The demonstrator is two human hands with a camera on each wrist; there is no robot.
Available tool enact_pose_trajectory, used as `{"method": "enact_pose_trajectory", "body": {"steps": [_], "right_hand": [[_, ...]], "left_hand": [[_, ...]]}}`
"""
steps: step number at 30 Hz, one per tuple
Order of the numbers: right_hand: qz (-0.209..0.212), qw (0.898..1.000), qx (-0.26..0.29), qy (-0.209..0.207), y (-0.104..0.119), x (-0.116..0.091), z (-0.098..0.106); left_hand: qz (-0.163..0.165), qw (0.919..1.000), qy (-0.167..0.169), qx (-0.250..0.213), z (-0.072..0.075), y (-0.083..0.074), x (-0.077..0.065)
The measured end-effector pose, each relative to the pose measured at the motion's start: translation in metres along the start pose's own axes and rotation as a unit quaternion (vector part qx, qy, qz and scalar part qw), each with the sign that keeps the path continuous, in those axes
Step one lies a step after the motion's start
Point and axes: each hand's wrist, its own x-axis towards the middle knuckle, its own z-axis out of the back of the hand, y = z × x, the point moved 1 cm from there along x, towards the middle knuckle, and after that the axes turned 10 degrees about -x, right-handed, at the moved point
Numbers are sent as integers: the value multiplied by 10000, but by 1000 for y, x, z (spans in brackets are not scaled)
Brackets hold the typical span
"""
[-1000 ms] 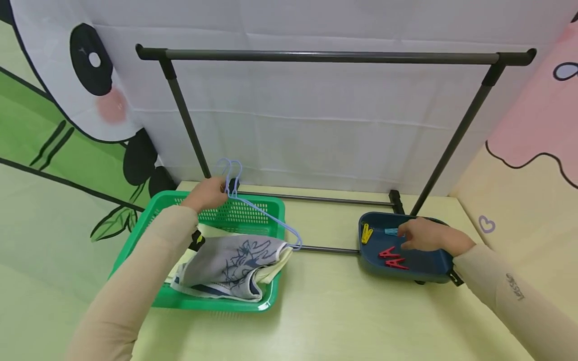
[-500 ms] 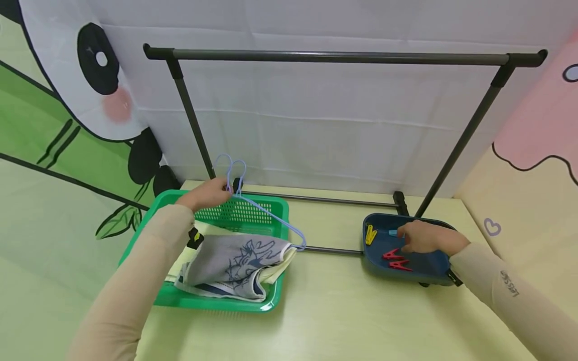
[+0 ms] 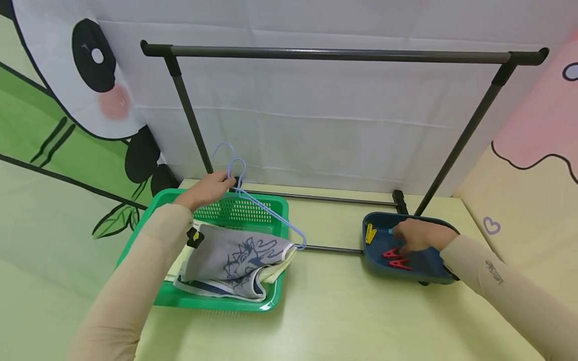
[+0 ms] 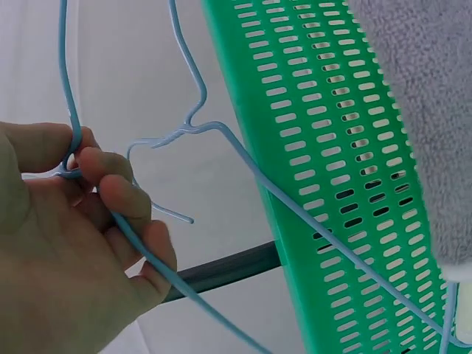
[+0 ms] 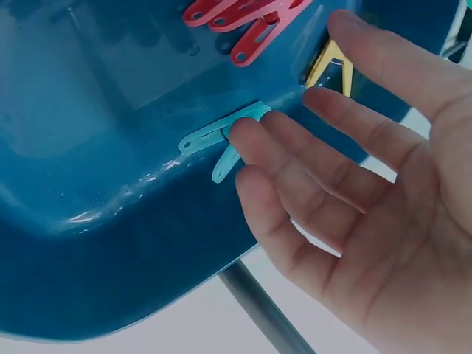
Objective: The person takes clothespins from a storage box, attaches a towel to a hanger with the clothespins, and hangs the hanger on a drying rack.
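Note:
My left hand (image 3: 205, 190) pinches a thin light blue clothes hanger (image 4: 66, 88) near the base of its hook, above the back rim of a green basket (image 3: 273, 301). A second blue hanger (image 4: 295, 206) leans across the basket's edge, just beside those fingers. Inside the basket lies a folded grey towel (image 3: 239, 253) with a dark blue pattern. Over a dark blue tray (image 3: 384, 275), my right hand (image 3: 420, 234) has loosely bent, spread fingers. They are right by a light blue clothespin (image 5: 214, 136); contact cannot be told. Red clothespins (image 3: 397, 264) and yellow ones (image 3: 370, 233) lie in the tray.
A dark metal clothes rack (image 3: 338, 54) stands behind, its top bar running across the view. Its lower rails (image 3: 334, 249) pass between basket and tray on the pale yellow table (image 3: 325, 311). A white printed cloth (image 3: 316, 100) hangs at the back.
The left hand has risen slightly, and the held hanger's hook now stands higher than and apart from the second one. My right hand has shifted a little left over the tray.

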Motion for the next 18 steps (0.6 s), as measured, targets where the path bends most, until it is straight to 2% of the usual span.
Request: {"method": "enact_pose_trajectory", "body": {"steps": [6, 18], "right_hand": [[-178, 9994, -128, 263, 2, 6, 2], [-294, 9983, -320, 391, 3, 16, -3]], "left_hand": [[-340, 9990, -295, -86, 2, -4, -4], [-562, 9948, -851, 34, 12, -19, -19]]}}
